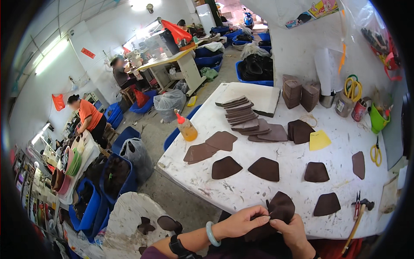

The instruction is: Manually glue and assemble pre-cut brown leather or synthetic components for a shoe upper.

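Near the table's front edge, my right hand [292,231] grips a dark brown leather piece [283,206], its thumb pressed on the lower part. My left hand [248,219] is closed in a pinch at the left edge of this same piece; whatever fine thing lies between the fingertips is too small to make out. More dark material hangs below the hands, partly hidden. Around them lie separate dark brown panels, one [264,168] straight ahead, another [226,167] to its left, others [316,172] [327,204] to the right.
Stacked brown panels [241,114] and a yellow template [319,140] lie farther back on the white table [194,172]. A glue bottle [186,127] stands left; a hammer [358,220], pliers [357,205] and scissors [376,153] lie right. A round stand [125,224] is at lower left.
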The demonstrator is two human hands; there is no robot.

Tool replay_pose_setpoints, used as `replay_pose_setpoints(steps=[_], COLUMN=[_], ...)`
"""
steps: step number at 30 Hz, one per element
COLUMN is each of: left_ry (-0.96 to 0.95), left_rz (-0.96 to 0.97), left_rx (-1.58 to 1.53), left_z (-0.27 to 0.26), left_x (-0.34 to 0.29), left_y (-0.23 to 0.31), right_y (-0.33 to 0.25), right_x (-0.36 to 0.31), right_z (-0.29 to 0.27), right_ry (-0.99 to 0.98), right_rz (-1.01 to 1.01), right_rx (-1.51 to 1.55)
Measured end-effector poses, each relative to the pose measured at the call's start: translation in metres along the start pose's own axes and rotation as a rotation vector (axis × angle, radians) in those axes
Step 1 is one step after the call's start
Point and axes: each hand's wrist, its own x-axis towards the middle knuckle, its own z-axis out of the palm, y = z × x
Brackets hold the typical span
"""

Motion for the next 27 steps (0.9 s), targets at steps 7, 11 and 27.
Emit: replay_pose_setpoints(steps=[7, 11, 27], left_ry=[0.061, 0.04, -0.084], left_rz=[0.147, 0.163, -0.079], left_rx=[0.154, 0.174, -0.039], left_z=[-0.002, -0.004, -0.011], left_x=[-0.003, -0.006, 0.002], left_y=[0.006, 0.005, 0.006], right_y=[-0.007, 0.0, 0.016], right_x=[0.001, 0.005, 0.009], right_z=[0.007, 0.003, -0.01], right_ry=[-0.004, -0.071, -0.05], right_rz=[0.001, 0.022, 0.023], right_rx=[-0.002, 0.101, 0.065])
